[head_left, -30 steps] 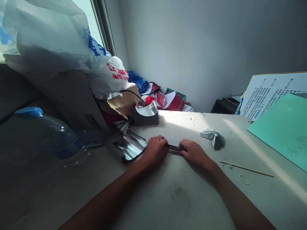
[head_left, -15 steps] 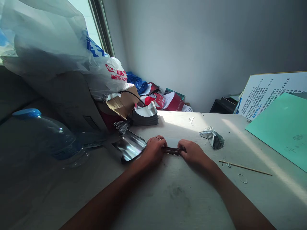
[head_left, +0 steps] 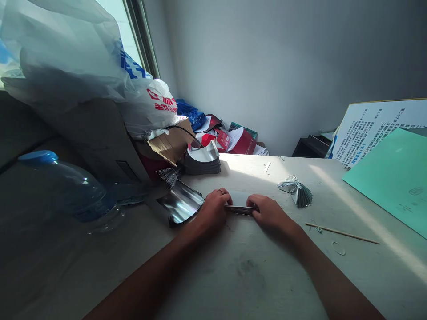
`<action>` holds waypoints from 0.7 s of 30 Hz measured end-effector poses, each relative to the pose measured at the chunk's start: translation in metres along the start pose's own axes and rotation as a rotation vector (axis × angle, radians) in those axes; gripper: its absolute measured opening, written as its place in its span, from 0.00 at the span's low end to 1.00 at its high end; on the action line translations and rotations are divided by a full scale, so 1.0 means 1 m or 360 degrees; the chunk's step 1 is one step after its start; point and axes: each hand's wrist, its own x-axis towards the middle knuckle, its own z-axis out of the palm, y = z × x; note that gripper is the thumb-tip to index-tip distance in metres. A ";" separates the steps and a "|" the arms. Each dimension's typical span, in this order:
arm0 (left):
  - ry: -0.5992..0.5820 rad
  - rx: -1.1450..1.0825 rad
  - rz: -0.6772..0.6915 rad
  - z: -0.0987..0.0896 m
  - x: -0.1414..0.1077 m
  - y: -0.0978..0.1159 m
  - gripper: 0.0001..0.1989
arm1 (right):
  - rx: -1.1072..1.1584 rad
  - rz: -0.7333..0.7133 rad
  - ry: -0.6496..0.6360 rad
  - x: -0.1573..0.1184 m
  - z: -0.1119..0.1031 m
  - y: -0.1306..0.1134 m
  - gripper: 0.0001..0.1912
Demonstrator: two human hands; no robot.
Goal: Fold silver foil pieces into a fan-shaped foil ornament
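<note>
The left hand [head_left: 213,212] and the right hand [head_left: 269,214] hold the two ends of a folded foil strip [head_left: 240,210]; its long side lies crosswise, equally near both.

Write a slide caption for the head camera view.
Head view: left hand and right hand hold a folded foil strip on a pale table, beside a curved foil sheet.

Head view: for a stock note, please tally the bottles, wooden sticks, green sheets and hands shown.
Bottle: 1
Wooden stick: 1
Green sheet: 1
Hands: 2 (left hand, right hand)
Total: 5
</note>
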 end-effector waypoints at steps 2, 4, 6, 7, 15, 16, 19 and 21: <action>-0.0058 0.0029 -0.0027 -0.003 -0.001 0.003 0.18 | 0.0003 -0.0005 -0.0004 -0.001 -0.001 -0.001 0.10; -0.0110 0.0056 -0.0044 -0.006 -0.001 0.006 0.17 | 0.0007 -0.0011 -0.0006 -0.001 -0.001 -0.001 0.10; -0.0124 0.0081 -0.0039 -0.009 -0.001 0.008 0.17 | 0.0009 -0.0023 -0.0008 -0.001 -0.001 0.000 0.10; -0.0127 0.0092 -0.0036 -0.009 -0.001 0.009 0.17 | 0.0006 -0.0030 -0.0010 -0.001 -0.001 0.000 0.10; -0.0220 0.0187 -0.0004 -0.012 0.000 0.012 0.16 | 0.0011 -0.0052 -0.0025 -0.001 0.000 0.000 0.10; -0.0225 0.0193 0.0003 -0.012 0.000 0.012 0.16 | 0.0014 -0.0048 -0.0023 -0.001 0.000 0.000 0.10; -0.0228 0.0219 0.0001 -0.012 0.000 0.012 0.15 | 0.0010 -0.0026 -0.0018 -0.001 0.000 -0.001 0.10; -0.0227 0.0241 -0.0002 -0.011 0.001 0.012 0.15 | 0.0003 -0.0025 -0.0022 -0.001 0.000 -0.001 0.10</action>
